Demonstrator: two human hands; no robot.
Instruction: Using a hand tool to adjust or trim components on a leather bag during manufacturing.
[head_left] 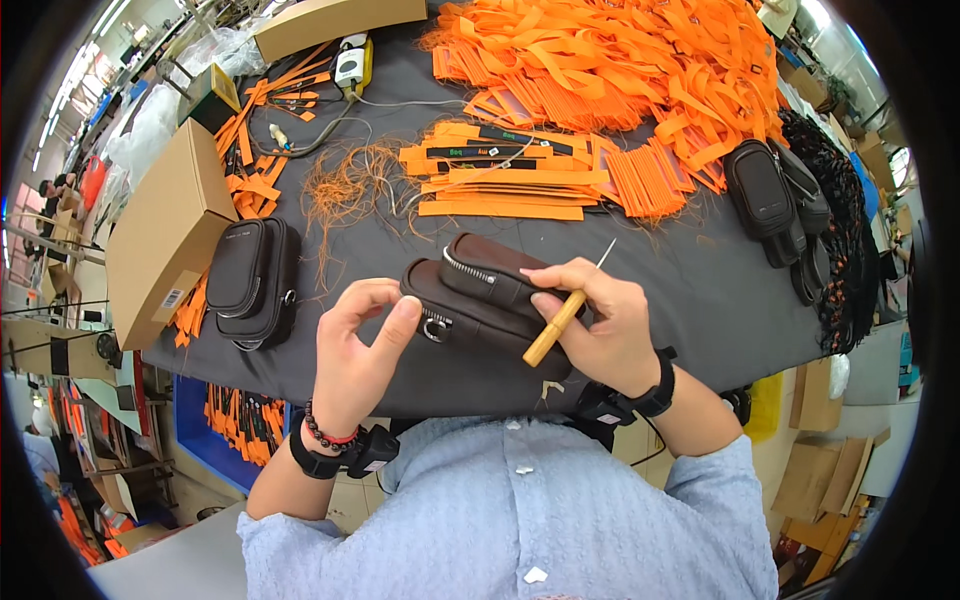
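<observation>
A dark brown zippered bag (pixel 490 315) with a silver ring lies at the middle of the work surface, near its front edge. My left hand (pixel 360 350) is at the bag's left end, fingers curled and thumb against it. My right hand (pixel 600 325) grips a wooden-handled awl (pixel 550 328), its metal tip pointing away to the upper right, with thumb and fingers also pressed on the bag's right part. To the left lies a black bag (pixel 250 280), and at the right are more black bags (pixel 762 200).
Orange straps (pixel 600 60) and cut strips (pixel 500 200) pile at the back. A cardboard box (pixel 155 255), loose threads (pixel 350 185) and cables surround the dark table (pixel 420 390). Black strands hang at the right. A blue bin (pixel 195 430) sits below left, something yellow (pixel 765 410) below right.
</observation>
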